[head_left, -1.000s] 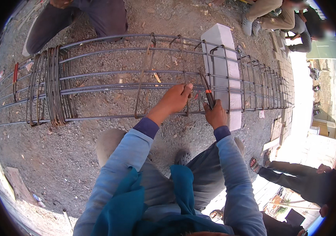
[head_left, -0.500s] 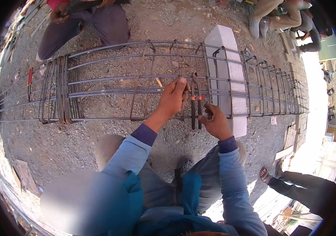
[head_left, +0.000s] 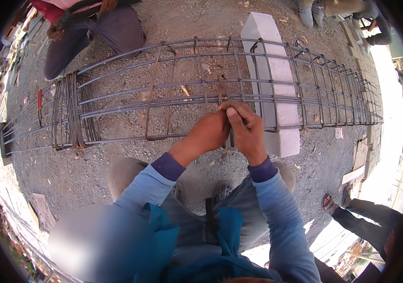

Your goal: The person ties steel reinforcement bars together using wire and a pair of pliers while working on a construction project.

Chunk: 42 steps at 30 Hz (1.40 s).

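Both my hands meet in front of me over the near side of a long rebar cage point(head_left: 173, 96). Between them stands a pair of pliers point(head_left: 223, 87) with orange-collared dark handles, its jaws pointing away from me. My left hand point(head_left: 207, 132) is closed in a fist around the handles, its fingertips mostly hidden. Thumb and forefinger of my right hand point(head_left: 247, 127) pinch at the neck of the pliers, and its other fingers are curled. A handle end shows below the hands. Whether a tie wire is between my fingers cannot be seen.
A white block point(head_left: 284, 99) lies crosswise under the cage. Bunched stirrups point(head_left: 72, 111) hang at the left, near a red-handled tool point(head_left: 40, 101). A kneeling person point(head_left: 116, 35) is beyond the cage at left; another person's legs point(head_left: 361, 217) stand at right. The ground is gravel.
My right hand has moved up and left from the handles to the neck of the pliers. My left hand has come down and closed around the handles. The whole view has shifted slightly.
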{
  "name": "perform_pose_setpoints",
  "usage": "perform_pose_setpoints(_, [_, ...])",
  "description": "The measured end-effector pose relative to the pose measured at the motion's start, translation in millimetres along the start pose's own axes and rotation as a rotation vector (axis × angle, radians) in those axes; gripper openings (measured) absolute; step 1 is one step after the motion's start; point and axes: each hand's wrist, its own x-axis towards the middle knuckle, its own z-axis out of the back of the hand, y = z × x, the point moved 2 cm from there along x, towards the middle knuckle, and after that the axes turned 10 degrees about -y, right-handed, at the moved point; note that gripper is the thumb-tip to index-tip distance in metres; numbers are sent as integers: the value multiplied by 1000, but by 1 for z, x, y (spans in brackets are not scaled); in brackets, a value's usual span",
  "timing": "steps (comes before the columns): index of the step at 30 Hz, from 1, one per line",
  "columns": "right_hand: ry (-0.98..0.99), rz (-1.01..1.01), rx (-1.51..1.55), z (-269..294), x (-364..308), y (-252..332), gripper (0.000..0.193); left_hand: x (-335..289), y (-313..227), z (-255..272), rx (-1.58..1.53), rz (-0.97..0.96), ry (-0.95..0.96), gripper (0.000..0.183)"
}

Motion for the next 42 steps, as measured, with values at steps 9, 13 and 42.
perform_pose_setpoints(9, [-272, -307, 490, 21, 27, 4, 24, -20, 62, 131, 669, 562, -265, 39])
perform_pose_setpoints(13, [-193, -441, 346, 5, 31, 4, 25, -38, 109, 129, 727, 744, -36, 36])
perform_pose_setpoints(42, [-220, -375, 642, 1, -16, 63, 34, -70, 93, 73, 657, 382, 316, 89])
